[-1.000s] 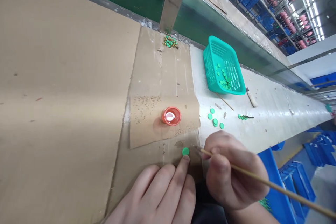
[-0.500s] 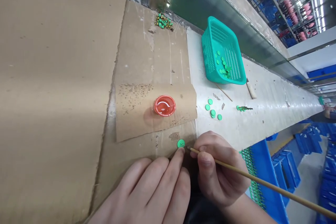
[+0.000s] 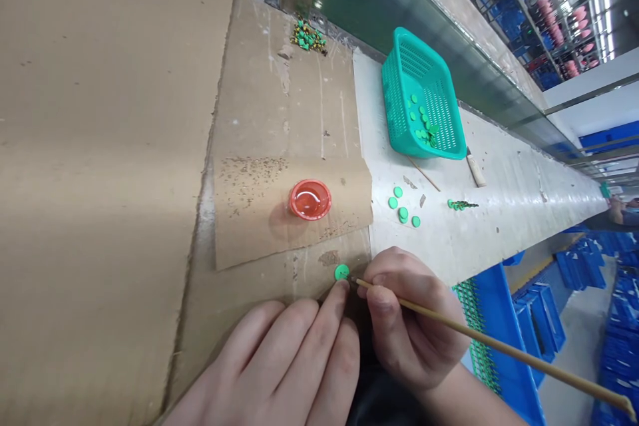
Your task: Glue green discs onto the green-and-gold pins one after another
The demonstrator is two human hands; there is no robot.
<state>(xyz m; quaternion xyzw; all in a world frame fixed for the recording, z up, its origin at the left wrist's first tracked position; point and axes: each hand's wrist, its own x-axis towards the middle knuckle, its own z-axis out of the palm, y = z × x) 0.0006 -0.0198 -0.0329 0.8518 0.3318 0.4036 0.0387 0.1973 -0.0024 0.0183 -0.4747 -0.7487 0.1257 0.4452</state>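
Fingers of the left hand (image 3: pixel 269 363) lie flat and slightly spread on brown cardboard (image 3: pixel 100 146), with one fingertip (image 3: pixel 341 287) touching the lower edge of a small green disc (image 3: pixel 342 272). Fingers of the right hand (image 3: pixel 404 319) curl narrowly around a thin bamboo stick (image 3: pixel 479 339), its pointed end just beside the disc. The disc sits on the cardboard directly ahead of the left fingertip, between both hands. It looks like thin, light, stiff plastic, likely to slide or flip at a slight touch, so its rim seems the best place to take hold. Ahead of the fingers, a shallow red cup (image 3: pixel 310 200) holding shiny liquid stands on a speckled cardboard scrap (image 3: pixel 249 193). Farther ahead and to the right, loose green discs (image 3: pixel 402 210) lie on a white surface (image 3: pixel 499 213), near a teal plastic basket (image 3: pixel 399 100) with more discs inside. A blue crate (image 3: pixel 499 326) sits just right of the right hand.
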